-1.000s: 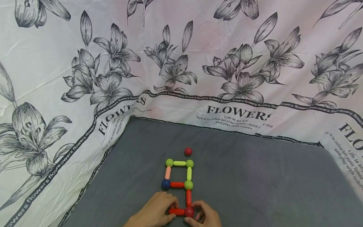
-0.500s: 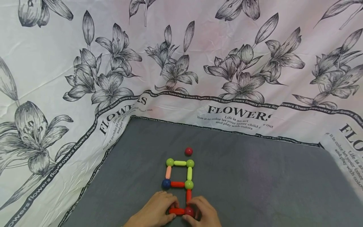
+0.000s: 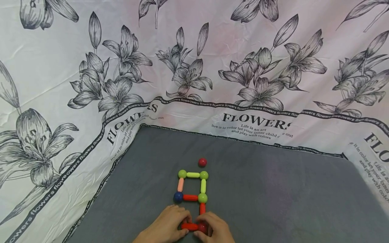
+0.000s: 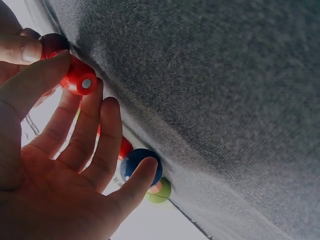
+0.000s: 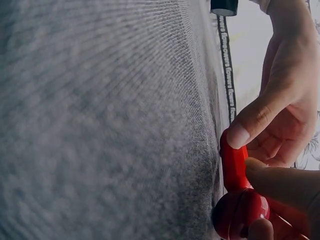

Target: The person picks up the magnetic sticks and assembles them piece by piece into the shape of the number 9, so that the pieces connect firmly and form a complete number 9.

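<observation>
My left hand (image 3: 167, 223) pinches a red magnetic rod (image 3: 189, 226) between thumb and fingers, lying crosswise near the front of the cloth. In the left wrist view the rod's free end shows a silver disc. At the rod's right end sits a dark red ball (image 5: 237, 212), gripped by my right hand (image 3: 216, 228), whose fingers partly cover it. Another red rod (image 3: 202, 208) runs from the ball's side up to a green ball (image 3: 202, 198). Beyond is a square of rods with a blue ball (image 3: 178, 196) and green balls at its corners.
A loose red ball (image 3: 202, 162) lies just past the square's far right corner. Dark grey cloth (image 3: 273, 195) covers the work surface. White flower-printed sheeting (image 3: 188, 114) rises along the back and both sides.
My right hand has shifted slightly left and its fingers have come further over the dark red ball. The left hand keeps its grip on the rod in the same place.
</observation>
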The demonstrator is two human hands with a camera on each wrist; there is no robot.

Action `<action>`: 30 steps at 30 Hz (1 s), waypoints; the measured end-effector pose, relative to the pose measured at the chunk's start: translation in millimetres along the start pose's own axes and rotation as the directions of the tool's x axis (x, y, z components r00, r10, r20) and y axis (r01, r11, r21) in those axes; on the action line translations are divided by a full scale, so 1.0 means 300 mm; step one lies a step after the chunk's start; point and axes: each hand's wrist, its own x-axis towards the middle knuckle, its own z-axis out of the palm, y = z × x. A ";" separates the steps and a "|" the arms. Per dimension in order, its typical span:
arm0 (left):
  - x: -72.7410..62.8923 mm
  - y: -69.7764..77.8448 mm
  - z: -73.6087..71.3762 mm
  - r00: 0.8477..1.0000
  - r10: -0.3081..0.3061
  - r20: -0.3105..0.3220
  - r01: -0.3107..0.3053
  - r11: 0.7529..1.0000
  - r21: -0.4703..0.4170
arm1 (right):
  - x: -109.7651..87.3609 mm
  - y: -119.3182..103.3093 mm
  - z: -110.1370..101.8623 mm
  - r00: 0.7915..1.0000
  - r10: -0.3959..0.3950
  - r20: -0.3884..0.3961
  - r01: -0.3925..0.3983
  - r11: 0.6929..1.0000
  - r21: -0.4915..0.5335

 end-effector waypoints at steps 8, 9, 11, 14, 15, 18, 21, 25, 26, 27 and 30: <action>0.002 0.000 0.003 1.000 0.006 0.000 -0.006 1.000 -0.013 | -0.004 0.017 0.004 0.998 -0.049 -0.025 0.049 0.998 -0.027; 0.002 0.000 0.003 1.000 0.006 0.003 -0.005 1.000 -0.013 | -0.005 0.019 0.005 0.998 -0.054 -0.028 0.053 0.998 -0.028; 0.004 -0.002 0.002 1.000 0.011 0.005 -0.011 1.000 -0.008 | -0.007 0.020 0.007 0.999 -0.047 -0.028 0.046 0.999 -0.024; 0.006 -0.006 -0.004 1.000 0.019 0.013 -0.019 1.000 -0.021 | -0.011 0.019 0.009 0.999 -0.035 -0.032 0.034 0.999 -0.018; 0.007 -0.007 -0.009 1.000 0.019 0.018 -0.019 0.999 -0.031 | -0.012 0.018 0.010 0.999 -0.036 -0.036 0.035 0.999 -0.018; 0.013 -0.012 -0.033 1.000 0.010 0.019 -0.008 0.998 -0.064 | -0.014 0.018 0.011 0.998 -0.048 -0.050 0.047 0.999 -0.017; 0.029 -0.023 -0.069 0.999 -0.006 -0.033 0.002 0.994 -0.113 | -0.014 0.019 0.012 0.996 -0.060 -0.060 0.059 0.998 -0.030; 0.077 -0.039 -0.128 0.983 -0.026 -0.179 -0.003 0.987 -0.161 | -0.012 0.019 0.016 0.995 -0.073 -0.071 0.070 0.997 -0.039; 0.093 -0.041 -0.145 0.977 -0.034 -0.211 -0.002 0.986 -0.167 | -0.012 0.018 0.017 0.995 -0.072 -0.073 0.070 0.997 -0.034; 0.110 -0.044 -0.161 0.969 -0.033 -0.246 -0.008 0.986 -0.164 | -0.012 0.016 0.017 0.995 -0.068 -0.074 0.066 0.997 -0.026; 0.167 -0.058 -0.200 0.946 -0.029 -0.324 -0.021 0.988 -0.150 | -0.013 0.010 0.016 0.997 -0.027 -0.067 0.028 1.000 0.011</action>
